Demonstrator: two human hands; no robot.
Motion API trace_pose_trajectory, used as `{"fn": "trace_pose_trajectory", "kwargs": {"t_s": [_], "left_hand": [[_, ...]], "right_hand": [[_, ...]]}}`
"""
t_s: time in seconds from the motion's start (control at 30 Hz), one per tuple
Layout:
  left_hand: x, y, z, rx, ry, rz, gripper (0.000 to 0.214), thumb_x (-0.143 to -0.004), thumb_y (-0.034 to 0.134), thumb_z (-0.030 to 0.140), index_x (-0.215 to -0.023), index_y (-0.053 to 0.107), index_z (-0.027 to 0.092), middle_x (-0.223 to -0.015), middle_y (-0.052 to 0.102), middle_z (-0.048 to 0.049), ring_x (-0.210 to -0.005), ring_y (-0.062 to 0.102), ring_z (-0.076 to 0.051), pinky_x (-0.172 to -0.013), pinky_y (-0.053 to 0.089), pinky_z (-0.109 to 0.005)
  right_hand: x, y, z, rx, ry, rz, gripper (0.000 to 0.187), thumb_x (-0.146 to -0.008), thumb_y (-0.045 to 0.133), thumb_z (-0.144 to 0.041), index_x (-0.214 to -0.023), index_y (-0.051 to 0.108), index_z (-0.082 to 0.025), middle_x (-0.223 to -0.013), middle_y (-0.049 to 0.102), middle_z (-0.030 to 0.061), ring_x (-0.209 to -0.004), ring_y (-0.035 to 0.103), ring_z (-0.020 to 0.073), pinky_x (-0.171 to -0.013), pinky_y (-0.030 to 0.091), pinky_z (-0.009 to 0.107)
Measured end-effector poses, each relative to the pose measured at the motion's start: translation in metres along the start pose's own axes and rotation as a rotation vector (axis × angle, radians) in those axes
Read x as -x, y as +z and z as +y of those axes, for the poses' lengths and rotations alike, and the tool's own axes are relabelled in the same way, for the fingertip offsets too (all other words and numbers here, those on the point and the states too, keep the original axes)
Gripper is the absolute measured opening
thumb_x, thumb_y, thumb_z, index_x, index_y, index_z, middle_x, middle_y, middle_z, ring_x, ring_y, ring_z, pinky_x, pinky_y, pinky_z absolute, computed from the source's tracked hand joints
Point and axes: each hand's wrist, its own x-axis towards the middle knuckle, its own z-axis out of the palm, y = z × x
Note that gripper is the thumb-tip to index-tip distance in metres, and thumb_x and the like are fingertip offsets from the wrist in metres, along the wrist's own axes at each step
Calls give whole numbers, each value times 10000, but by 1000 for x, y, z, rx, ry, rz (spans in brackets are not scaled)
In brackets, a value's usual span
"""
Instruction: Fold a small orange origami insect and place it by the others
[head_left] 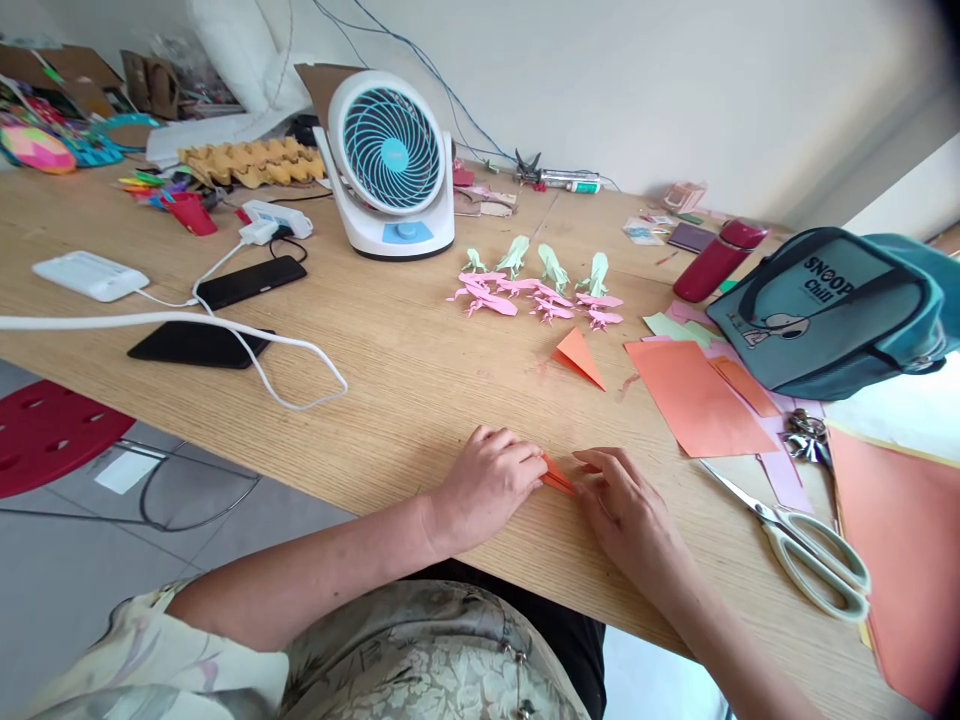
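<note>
Holding ppr [556, 476]; teal bag [844, 310], contents hidden.

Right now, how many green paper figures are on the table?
4, in a row right of the fan: small leftmost figure, second figure, third figure, rightmost figure. Pink figures stand in front; something small could be hidden.

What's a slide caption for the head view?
Left hand and right hand at folded orange paper, pink paper figures beyond.
</note>
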Motion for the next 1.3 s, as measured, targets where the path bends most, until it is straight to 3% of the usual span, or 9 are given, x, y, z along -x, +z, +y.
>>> {"fn": "trace_pose_trajectory", "kwargs": {"t_s": [0.1, 0.23, 0.4, 0.57, 0.63, 0.73, 0.9, 1.1, 1.3], "left_hand": [[-16, -5, -5, 42, -36, -50, 83, -908, 639, 242, -952, 621, 173, -1054, 655, -50, -1007, 587, -211, -876, 455, -342], [-32, -13, -9, 137, -52, -125, 261, -832, 709, 195, -1065, 597, 159, -1102, 624, -63, -1024, 598, -211, -904, 469, -325], [-39, -17, -13, 212, -66, -245, 90, -800, 690, 165, -860, 622, 172, -981, 625, -42, -891, 615, -196, -787, 465, -296], [-42, -10, -21, 680, -216, -74, 131, -760, 682, 154, -860, 602, 180, -813, 640, 18, -736, 585, -140, -657, 411, -243], [-44, -8, -22, 973, -253, 25, 164, -761, 691, 194, -903, 615, 166, -844, 644, 10, -729, 575, -125, -666, 416, -237], [-45, -6, -19, 1254, -366, 99, 247, -714, 757, 316, -775, 590, 144, -745, 590, 19, -663, 513, -101, -640, 386, -232], [-40, -4, -10, 1638, -459, 124, 392, -654, 804, 376, -703, 475, 170, -660, 483, 65, -561, 385, -55, -549, 276, -204], [-39, -9, -19, 1426, -348, 163, 347, -678, 807, 409, -744, 597, 141, -717, 595, 21, -665, 523, -98, -666, 387, -233], [-42, -10, -26, 1433, -347, 170, 379, -651, 835, 429, -699, 616, 124, -690, 614, 10, -676, 533, -108, -685, 402, -244]], "right_hand": [[-7, 3, 1, -16, 44, -22, 208, -972, 481, -246, -1147, 591, -219, -1108, 605, 95, -885, 681, 220, -791, 557, 383], [-11, 2, 2, -102, 85, -21, 205, -976, 467, -246, -1107, 622, -215, -1105, 602, 84, -865, 674, 197, -785, 550, 358], [-11, -1, 6, -232, 143, 41, 202, -973, 484, -291, -1084, 642, -232, -1090, 607, 75, -914, 647, 197, -745, 531, 314], [-14, -3, 5, -426, 231, 108, 209, -968, 514, -367, -1080, 639, -242, -1037, 646, 59, -902, 644, 191, -797, 508, 321], [-19, -3, 0, -515, 249, 71, 228, -962, 529, -396, -1096, 635, -244, -1062, 665, 61, -934, 644, 198, -816, 502, 324], [-30, 0, -10, -618, 239, -4, 240, -943, 567, -429, -1057, 644, -233, -1044, 687, 63, -942, 639, 204, -808, 496, 313], [-44, 8, -23, -611, 243, 1, 257, -931, 575, -442, -852, 628, -204, -782, 656, 23, -696, 576, 155, -657, 459, 270], [-49, 2, -28, -450, 228, -38, 270, -926, 559, -353, -703, 557, -200, -651, 576, -8, -611, 518, 135, -601, 405, 260], [-55, -2, -31, -523, 236, -73, 245, -923, 568, -423, -853, 628, -196, -732, 621, 7, -666, 550, 147, -632, 431, 265]]}}
